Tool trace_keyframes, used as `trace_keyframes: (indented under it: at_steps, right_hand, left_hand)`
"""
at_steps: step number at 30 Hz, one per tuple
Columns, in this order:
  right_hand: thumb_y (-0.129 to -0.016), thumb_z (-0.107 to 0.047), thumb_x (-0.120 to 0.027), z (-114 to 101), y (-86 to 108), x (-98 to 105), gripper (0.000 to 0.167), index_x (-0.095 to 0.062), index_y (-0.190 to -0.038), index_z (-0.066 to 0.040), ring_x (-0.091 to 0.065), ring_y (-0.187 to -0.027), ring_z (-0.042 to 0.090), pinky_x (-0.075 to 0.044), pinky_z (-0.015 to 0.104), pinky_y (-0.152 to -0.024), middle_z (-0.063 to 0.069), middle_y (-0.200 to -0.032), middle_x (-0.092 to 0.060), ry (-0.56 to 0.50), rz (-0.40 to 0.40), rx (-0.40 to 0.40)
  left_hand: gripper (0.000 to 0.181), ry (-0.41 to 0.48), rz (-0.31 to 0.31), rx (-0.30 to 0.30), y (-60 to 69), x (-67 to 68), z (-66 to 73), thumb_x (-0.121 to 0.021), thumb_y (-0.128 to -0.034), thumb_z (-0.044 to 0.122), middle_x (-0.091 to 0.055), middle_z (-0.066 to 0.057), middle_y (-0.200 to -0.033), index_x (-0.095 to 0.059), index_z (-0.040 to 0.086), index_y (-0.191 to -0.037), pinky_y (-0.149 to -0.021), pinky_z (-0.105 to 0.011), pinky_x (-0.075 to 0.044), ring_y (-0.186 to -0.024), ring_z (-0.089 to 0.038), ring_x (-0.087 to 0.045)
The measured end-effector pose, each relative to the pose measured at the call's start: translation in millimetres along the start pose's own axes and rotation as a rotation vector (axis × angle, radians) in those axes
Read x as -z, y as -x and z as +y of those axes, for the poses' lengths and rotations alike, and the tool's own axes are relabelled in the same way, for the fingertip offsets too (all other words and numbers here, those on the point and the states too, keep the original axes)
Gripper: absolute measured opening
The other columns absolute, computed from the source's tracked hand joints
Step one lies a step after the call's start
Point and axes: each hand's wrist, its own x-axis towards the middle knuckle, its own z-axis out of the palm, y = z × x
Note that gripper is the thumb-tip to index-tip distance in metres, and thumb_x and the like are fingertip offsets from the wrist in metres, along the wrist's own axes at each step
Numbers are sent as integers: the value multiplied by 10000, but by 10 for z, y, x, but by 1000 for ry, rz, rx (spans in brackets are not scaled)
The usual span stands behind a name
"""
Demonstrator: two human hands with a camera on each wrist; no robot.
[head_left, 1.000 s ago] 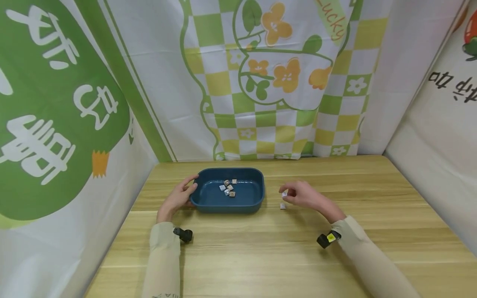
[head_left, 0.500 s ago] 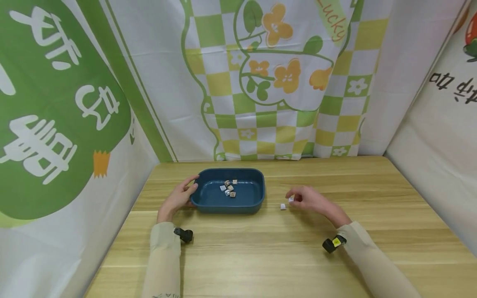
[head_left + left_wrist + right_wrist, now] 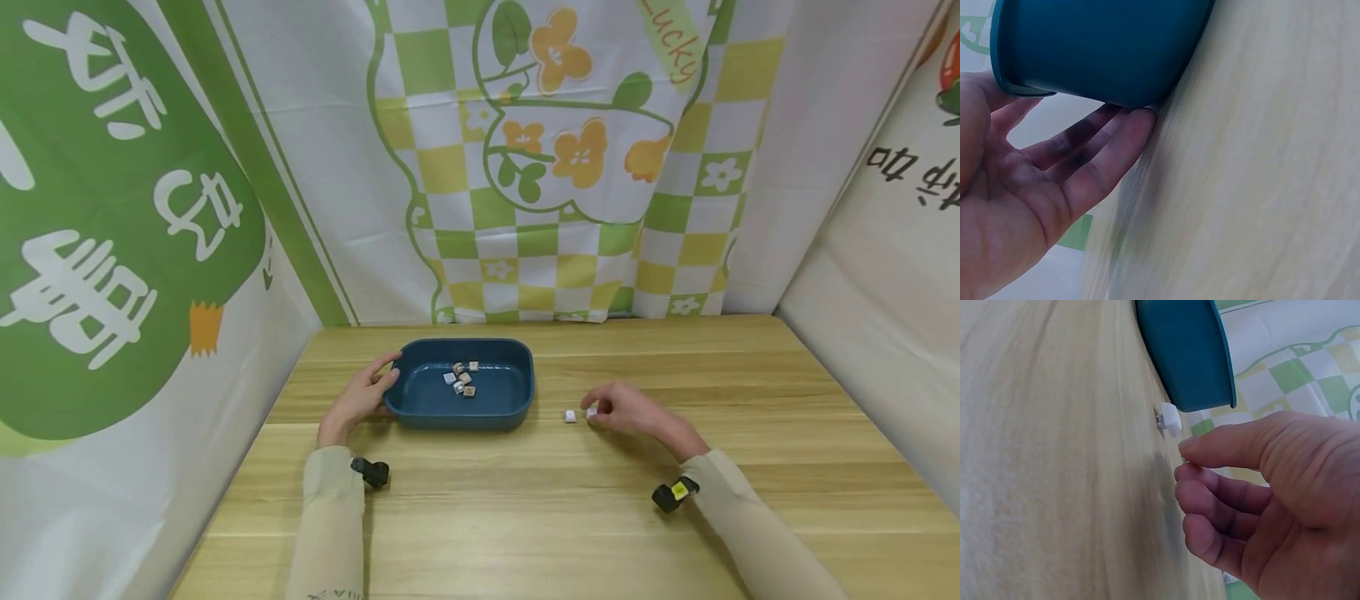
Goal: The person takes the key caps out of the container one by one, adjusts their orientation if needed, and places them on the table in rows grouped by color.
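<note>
A dark blue rectangular tray (image 3: 461,422) stands on the table. My left hand (image 3: 358,402) grips its left end, with the thumb at the rim and fingertips low against the outer wall (image 3: 1104,56) in the left wrist view. Inside lie several small keycaps (image 3: 468,392), beige and white. To the right of the tray, my right hand (image 3: 633,410) pinches a white keycap (image 3: 592,412) between thumb and index finger, close to the tabletop; the fingers mostly hide it. Another white keycap (image 3: 570,416) sits just left of those fingertips, its stem showing in the right wrist view.
The wooden table (image 3: 480,517) reaches back to a hanging checked cloth (image 3: 540,250). Printed cloth walls close in the left and right sides. Each wrist wears a small black camera, such as the right wrist camera (image 3: 670,495).
My right hand has moved slightly right and toward the table's front, taking the pinched keycap from behind the other white keycap to beside it. The left hand and the tray stay put.
</note>
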Motion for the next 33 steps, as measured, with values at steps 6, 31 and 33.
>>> trace_keyframes:
  at_steps: [6, 31, 33]
  right_hand:
    - [-902, -96, -684, 18, -4, -11, 195, -703, -1088, -40, -493, -598, 45, -415, 201, -525, -25, -713, -616, 6, -14, -4]
    - [-902, -85, -676, 42, -55, -19, 166, -721, -1062, -84, -478, -576, 60, -398, 200, -504, -31, -721, -597, -29, -58, -58]
    - [-901, -82, -677, 44, -59, -15, 163, -720, -1058, -82, -480, -580, 62, -400, 203, -504, -28, -719, -598, -29, -57, -55]
  left_hand:
    - [530, 14, -12, -5, -2, 7, 6, -447, -1054, 344, -471, -324, -1386, -284, 297, -1556, -733, -458, -597, -668, -205, -633]
    - [526, -27, -4, 3, -21, 13, -34, -445, -1049, 380, -490, -303, -1380, -291, 330, -1549, -731, -391, -601, -736, -183, -666]
    - [524, -27, -4, -1, -18, 14, -33, -447, -1049, 375, -490, -306, -1379, -294, 327, -1548, -730, -397, -601, -732, -181, -666]
